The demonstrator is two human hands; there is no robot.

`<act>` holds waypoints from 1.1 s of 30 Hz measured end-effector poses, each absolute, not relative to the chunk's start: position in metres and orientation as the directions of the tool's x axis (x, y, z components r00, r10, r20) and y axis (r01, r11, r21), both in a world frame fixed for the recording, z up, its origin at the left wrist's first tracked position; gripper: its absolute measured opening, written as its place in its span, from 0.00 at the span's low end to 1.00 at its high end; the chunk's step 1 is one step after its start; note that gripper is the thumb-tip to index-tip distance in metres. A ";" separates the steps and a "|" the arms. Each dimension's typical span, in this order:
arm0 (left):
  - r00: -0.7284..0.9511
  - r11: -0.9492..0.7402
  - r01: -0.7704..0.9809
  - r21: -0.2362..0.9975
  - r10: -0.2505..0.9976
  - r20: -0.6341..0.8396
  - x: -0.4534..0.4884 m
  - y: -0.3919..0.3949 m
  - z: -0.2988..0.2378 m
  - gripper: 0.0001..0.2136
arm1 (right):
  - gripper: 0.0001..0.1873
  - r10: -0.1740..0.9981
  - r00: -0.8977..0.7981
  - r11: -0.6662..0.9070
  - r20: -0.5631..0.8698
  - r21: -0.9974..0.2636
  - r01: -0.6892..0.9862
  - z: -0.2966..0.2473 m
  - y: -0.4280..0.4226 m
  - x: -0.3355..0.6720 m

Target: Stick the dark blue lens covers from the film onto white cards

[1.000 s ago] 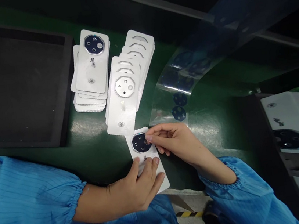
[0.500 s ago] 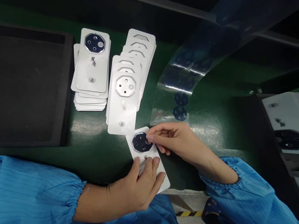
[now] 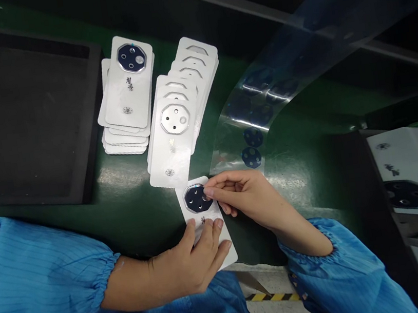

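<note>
A white phone back cover (image 3: 219,230) lies on the green surface near its front edge. My left hand (image 3: 190,260) lies flat on the cover's lower half, fingers stretched out, pressing it down. A dark octagonal lens sticker (image 3: 196,199) with small holes sits on the cover's camera ring. My right hand (image 3: 243,195) has its fingers curled, the index fingertip and thumb pressed at the sticker's right edge. Both arms wear blue striped sleeves.
A fanned row of white covers with bare silver rings (image 3: 178,130) lies behind. A stack of covers with dark lenses (image 3: 128,92) sits to its left. A clear film strip carrying dark stickers (image 3: 250,145) curves away right. A black foam tray (image 3: 12,116) is far left.
Both hands stay on the cover; my right fingertip shifts slightly over the sticker's right edge. The view has drifted a little.
</note>
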State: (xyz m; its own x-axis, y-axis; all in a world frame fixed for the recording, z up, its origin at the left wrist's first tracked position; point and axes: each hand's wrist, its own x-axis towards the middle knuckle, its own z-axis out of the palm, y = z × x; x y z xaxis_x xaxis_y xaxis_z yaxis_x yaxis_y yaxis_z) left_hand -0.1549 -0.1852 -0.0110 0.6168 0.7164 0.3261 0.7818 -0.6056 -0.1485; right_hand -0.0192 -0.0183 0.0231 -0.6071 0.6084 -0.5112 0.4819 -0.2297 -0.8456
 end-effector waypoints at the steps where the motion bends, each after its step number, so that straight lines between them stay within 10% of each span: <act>1: 0.616 -0.605 0.782 -0.147 0.717 0.328 -0.155 -0.185 -0.011 0.19 | 0.14 0.609 -0.607 -0.229 -0.511 -0.845 0.483 0.024 -0.018 -0.019; 33: 0.615 -0.603 0.783 -0.152 0.714 0.335 -0.155 -0.185 -0.012 0.20 | 0.16 0.607 -0.612 -0.201 -0.507 -0.843 0.499 0.025 -0.018 -0.019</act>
State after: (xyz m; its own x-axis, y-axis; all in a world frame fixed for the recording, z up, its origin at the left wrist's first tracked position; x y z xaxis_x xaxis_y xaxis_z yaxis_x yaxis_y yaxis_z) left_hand -0.1548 -0.1850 -0.0120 0.6151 0.7140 0.3345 0.7829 -0.6034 -0.1517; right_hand -0.0186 -0.0179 0.0246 -0.6119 0.6072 -0.5069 0.4992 -0.2006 -0.8429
